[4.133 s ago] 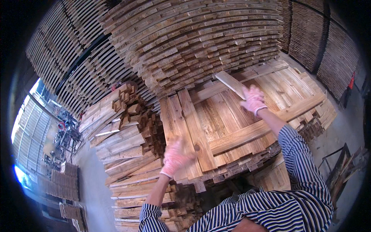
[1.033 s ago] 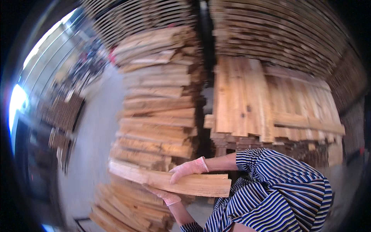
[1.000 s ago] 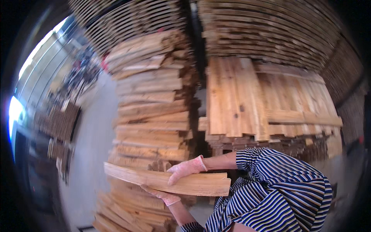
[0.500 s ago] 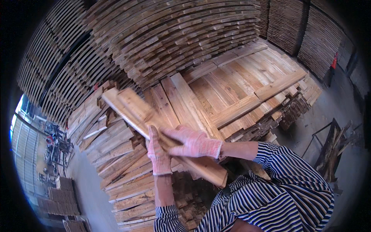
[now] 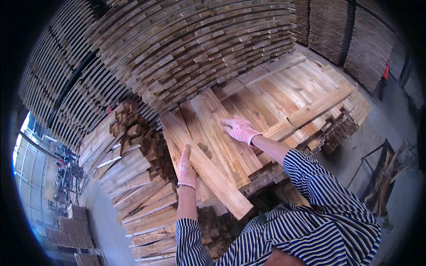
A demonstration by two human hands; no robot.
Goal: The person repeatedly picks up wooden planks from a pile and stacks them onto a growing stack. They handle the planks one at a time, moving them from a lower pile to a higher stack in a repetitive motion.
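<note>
A pale wooden plank (image 5: 208,170) lies slantwise across the near left end of the board stack. My left hand (image 5: 187,170), in a pinkish knit glove, rests against this plank's left edge with its fingers stretched out. Farther right, my gloved right hand (image 5: 241,129) is over another plank (image 5: 230,133), fingers apart and their tips at its surface. Neither hand is wrapped round a board. Several planks lie side by side between the two hands, one with dark round knots. The undersides of both hands are hidden.
A tall stack of boards (image 5: 199,53) rises behind. To the left is a loose heap of planks (image 5: 137,190). Crosswise boards (image 5: 319,106) lie over the stack at the right. A metal frame with scrap wood (image 5: 381,177) stands on the floor at far right.
Both hands were together on planks raised at a slant; those planks now lie on the stack. My right hand has moved right and away from me, apart from the left.
</note>
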